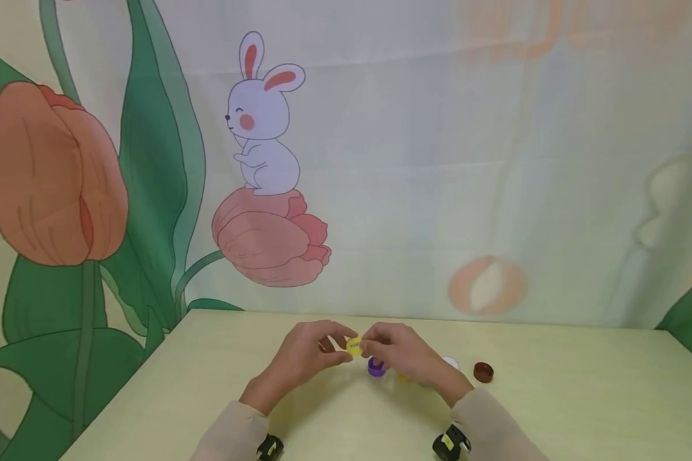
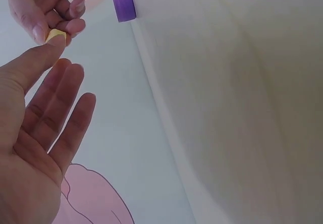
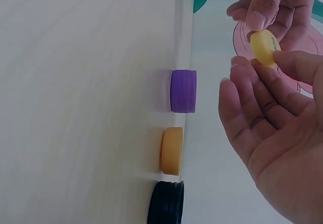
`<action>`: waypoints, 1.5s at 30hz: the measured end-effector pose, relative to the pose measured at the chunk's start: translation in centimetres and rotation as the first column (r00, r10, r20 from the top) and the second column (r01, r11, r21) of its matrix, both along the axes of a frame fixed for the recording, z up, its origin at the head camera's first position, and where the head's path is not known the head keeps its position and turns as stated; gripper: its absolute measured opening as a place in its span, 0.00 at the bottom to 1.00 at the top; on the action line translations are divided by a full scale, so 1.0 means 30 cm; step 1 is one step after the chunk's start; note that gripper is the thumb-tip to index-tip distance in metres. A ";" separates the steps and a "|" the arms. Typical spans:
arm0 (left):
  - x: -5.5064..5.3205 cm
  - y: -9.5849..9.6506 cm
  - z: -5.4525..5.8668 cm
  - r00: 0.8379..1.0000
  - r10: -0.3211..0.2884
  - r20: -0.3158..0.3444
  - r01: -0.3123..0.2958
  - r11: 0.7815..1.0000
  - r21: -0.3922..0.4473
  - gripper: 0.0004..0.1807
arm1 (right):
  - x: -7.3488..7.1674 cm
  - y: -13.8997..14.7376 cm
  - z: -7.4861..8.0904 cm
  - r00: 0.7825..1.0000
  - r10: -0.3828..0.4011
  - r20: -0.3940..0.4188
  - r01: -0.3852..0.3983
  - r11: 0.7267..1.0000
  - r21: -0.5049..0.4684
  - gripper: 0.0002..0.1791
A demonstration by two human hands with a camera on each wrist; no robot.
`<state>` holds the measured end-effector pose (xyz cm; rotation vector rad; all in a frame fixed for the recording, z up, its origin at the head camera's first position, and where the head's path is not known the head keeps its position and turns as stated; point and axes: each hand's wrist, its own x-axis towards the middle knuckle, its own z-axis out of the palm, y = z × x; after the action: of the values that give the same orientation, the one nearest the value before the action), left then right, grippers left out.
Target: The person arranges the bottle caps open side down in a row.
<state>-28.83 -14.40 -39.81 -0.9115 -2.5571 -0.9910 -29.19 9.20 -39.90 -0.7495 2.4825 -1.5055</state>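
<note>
A small yellow bottle cap (image 1: 354, 346) with dark markings on its face is up between the two hands. My left hand (image 1: 308, 349) pinches its left side between thumb and index finger. From the right, my right hand (image 1: 403, 351) pinches the same cap with thumb and fingertips. In the right wrist view the yellow cap (image 3: 263, 47) is tilted, and the right hand's other fingers extend below it. The left thumb covers part of the yellow cap (image 2: 54, 34) in the left wrist view. A purple cap (image 1: 376, 368) stands on the table just below the hands.
On the pale table (image 1: 323, 422), an orange cap (image 3: 172, 151) and a dark cap (image 3: 166, 204) line up beside the purple one. The right arm partly hides a white cap (image 1: 451, 362). Farther right lies a brown cap (image 1: 484, 372). A printed cloth (image 1: 392, 160) hangs behind.
</note>
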 end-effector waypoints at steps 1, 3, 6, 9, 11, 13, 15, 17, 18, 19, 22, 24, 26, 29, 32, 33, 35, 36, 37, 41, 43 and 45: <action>0.000 -0.001 0.001 1.000 0.000 -0.005 0.000 1.000 0.000 0.14 | 0.000 0.001 0.000 1.000 0.003 -0.004 -0.003 1.000 0.001 0.12; 0.001 -0.002 0.005 1.000 0.004 -0.009 -0.004 1.000 0.007 0.13 | -0.003 0.002 0.001 1.000 0.011 -0.024 -0.011 1.000 0.006 0.12; 0.000 -0.005 0.009 1.000 0.019 -0.009 -0.019 1.000 0.015 0.13 | -0.008 0.000 0.002 0.998 0.021 -0.058 -0.020 1.000 0.019 0.13; 0.000 -0.008 0.009 0.999 0.033 0.004 -0.033 0.999 0.011 0.13 | -0.012 -0.004 0.003 0.994 0.032 -0.103 -0.027 0.998 0.049 0.14; -0.001 -0.008 0.008 0.999 0.036 0.015 -0.036 0.999 0.001 0.12 | -0.012 -0.006 0.002 0.990 0.035 -0.133 -0.026 0.997 0.069 0.14; -0.002 -0.009 0.008 0.999 0.034 0.021 -0.034 0.999 -0.011 0.12 | -0.013 -0.009 0.000 0.986 0.040 -0.160 -0.026 0.996 0.086 0.14; -0.003 -0.010 0.007 0.999 0.028 0.032 -0.027 0.999 -0.023 0.12 | -0.014 -0.012 -0.004 0.984 0.040 -0.173 -0.023 0.995 0.099 0.13; -0.004 -0.012 0.007 0.999 0.018 0.052 -0.016 1.000 -0.024 0.11 | -0.014 -0.015 -0.008 0.982 0.040 -0.187 -0.019 0.993 0.113 0.11; -0.004 -0.013 0.007 0.998 0.010 0.065 -0.009 1.000 -0.019 0.11 | -0.014 -0.016 -0.009 0.980 0.040 -0.194 -0.017 0.993 0.120 0.11; -0.004 -0.015 0.009 0.997 0.003 0.082 -0.002 1.000 -0.012 0.11 | -0.014 -0.018 -0.010 0.979 0.040 -0.201 -0.014 0.992 0.128 0.11; -0.002 -0.024 0.016 0.991 -0.028 0.134 0.025 0.999 0.021 0.10 | -0.012 -0.022 -0.008 0.976 0.042 -0.214 -0.012 0.990 0.139 0.10; 0.000 -0.031 0.022 0.984 -0.048 0.171 0.042 0.998 0.039 0.10 | -0.007 -0.027 -0.006 0.976 0.044 -0.213 -0.015 0.991 0.137 0.09; 0.000 -0.041 0.025 0.978 -0.064 0.201 0.056 0.997 0.045 0.10 | -0.002 -0.031 -0.005 0.978 0.053 -0.200 -0.027 0.991 0.130 0.08; 0.001 -0.055 0.028 0.970 -0.068 0.233 0.065 0.998 0.020 0.10 | 0.005 -0.041 -0.008 0.981 0.080 -0.179 -0.057 0.990 0.128 0.08; 0.005 -0.066 0.028 0.961 -0.061 0.268 0.075 0.996 -0.041 0.10 | 0.012 -0.052 -0.014 0.980 0.120 -0.161 -0.096 0.984 0.149 0.09; 0.007 -0.068 0.029 0.957 -0.062 0.282 0.082 0.995 -0.060 0.10 | 0.016 -0.056 -0.015 0.979 0.133 -0.155 -0.108 0.981 0.159 0.09; 0.010 -0.070 0.028 0.946 -0.063 0.317 0.097 0.991 -0.093 0.10 | 0.023 -0.064 -0.018 0.977 0.157 -0.143 -0.131 0.975 0.180 0.09; 0.012 -0.070 0.028 0.940 -0.069 0.334 0.108 0.989 -0.099 0.10 | 0.026 -0.067 -0.020 0.976 0.168 -0.137 -0.140 0.972 0.189 0.09; 0.014 -0.070 0.027 0.934 -0.074 0.349 0.118 0.987 -0.108 0.10 | 0.030 -0.070 -0.021 0.976 0.176 -0.129 -0.149 0.969 0.196 0.09; 0.023 -0.071 0.025 0.911 -0.087 0.404 0.151 0.980 -0.131 0.09 | 0.043 -0.079 -0.028 0.974 0.208 -0.094 -0.184 0.959 0.216 0.09; 0.026 -0.075 0.021 0.900 -0.091 0.427 0.164 0.977 -0.136 0.09 | 0.048 -0.084 -0.033 0.972 0.221 -0.081 -0.198 0.954 0.225 0.09; 0.028 -0.080 0.017 0.892 -0.102 0.440 0.178 0.975 -0.135 0.09 | 0.051 -0.092 -0.039 0.970 0.233 -0.070 -0.211 0.949 0.233 0.08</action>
<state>-27.98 -16.81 -39.30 -1.0321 -3.0221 -1.1352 -27.67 6.44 -41.06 -1.0408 2.4791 -1.1159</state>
